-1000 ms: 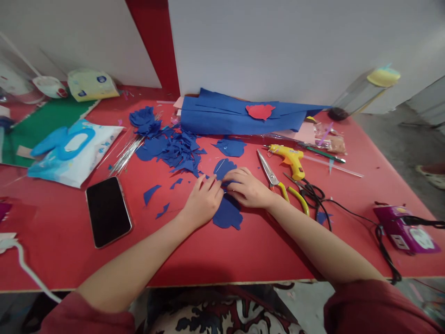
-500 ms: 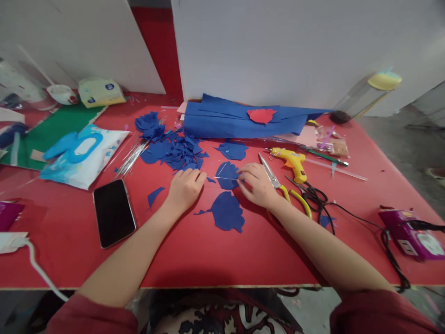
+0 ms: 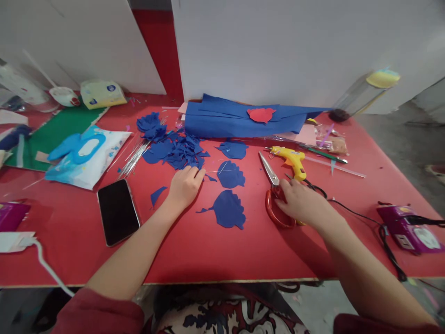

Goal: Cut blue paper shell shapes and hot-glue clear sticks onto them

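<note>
My left hand (image 3: 185, 186) pinches a thin wire (image 3: 213, 172); my right hand (image 3: 299, 199), its closure unclear, meets red-handled scissors (image 3: 269, 207), probably for pickup, needing secure handles.

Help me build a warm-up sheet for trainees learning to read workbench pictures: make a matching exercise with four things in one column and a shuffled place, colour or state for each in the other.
Things
1. Right hand
2. Glue gun
3. Red cut-out
4. Phone

Place, colour or state
A. Lying on the large blue sheet
B. Face up, screen dark
C. At the handles of the scissors
D. Yellow

Right pairs: 1-C, 2-D, 3-A, 4-B
</note>
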The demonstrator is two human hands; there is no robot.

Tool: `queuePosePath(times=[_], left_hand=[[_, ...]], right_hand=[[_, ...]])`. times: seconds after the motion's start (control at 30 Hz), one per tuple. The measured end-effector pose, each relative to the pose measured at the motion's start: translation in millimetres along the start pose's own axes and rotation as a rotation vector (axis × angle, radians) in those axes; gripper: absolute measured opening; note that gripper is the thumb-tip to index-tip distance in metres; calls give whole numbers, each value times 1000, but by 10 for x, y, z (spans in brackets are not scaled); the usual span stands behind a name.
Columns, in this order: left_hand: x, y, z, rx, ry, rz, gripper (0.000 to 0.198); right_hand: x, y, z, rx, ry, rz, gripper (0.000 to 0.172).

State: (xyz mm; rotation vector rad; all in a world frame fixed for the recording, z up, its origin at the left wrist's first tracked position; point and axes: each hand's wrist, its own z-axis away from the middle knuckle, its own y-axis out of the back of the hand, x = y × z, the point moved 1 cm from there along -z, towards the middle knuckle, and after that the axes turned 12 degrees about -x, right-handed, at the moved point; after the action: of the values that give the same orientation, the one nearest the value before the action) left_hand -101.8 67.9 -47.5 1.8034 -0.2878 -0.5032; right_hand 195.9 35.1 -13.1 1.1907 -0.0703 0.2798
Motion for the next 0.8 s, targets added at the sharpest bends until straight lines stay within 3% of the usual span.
queuePosePath(times=[0.1, 0.23, 0.37, 0.47, 0.53, 0.63, 0.73, 0.8], left_hand=[[-1, -18, 4, -6, 6, 22, 35], [-4, -39, 14, -25, 64, 132, 37], [-14, -41, 32, -49, 123, 276, 39], [-29, -22, 34, -65, 149, 368, 38], [-43, 6, 21, -53, 156, 437, 39], [-63, 78, -16, -42, 151, 603, 35], [-68, 165, -48, -152, 185, 932, 28], [-53, 213, -57, -284, 243, 1274, 23]], right_hand=[[-45, -137, 121, 6, -10, -34, 25], [-88, -228, 109, 91, -131, -225, 24], [5, -245, 93, 128, -257, -487, 38], [111, -231, 151, 97, -252, -783, 35], [151, -214, 224, -37, -153, -1075, 27], [120, -163, 359, -312, 138, -1475, 24], [32, -85, 473, -472, 361, -1573, 30], [-23, -41, 518, -529, 383, -1524, 36]])
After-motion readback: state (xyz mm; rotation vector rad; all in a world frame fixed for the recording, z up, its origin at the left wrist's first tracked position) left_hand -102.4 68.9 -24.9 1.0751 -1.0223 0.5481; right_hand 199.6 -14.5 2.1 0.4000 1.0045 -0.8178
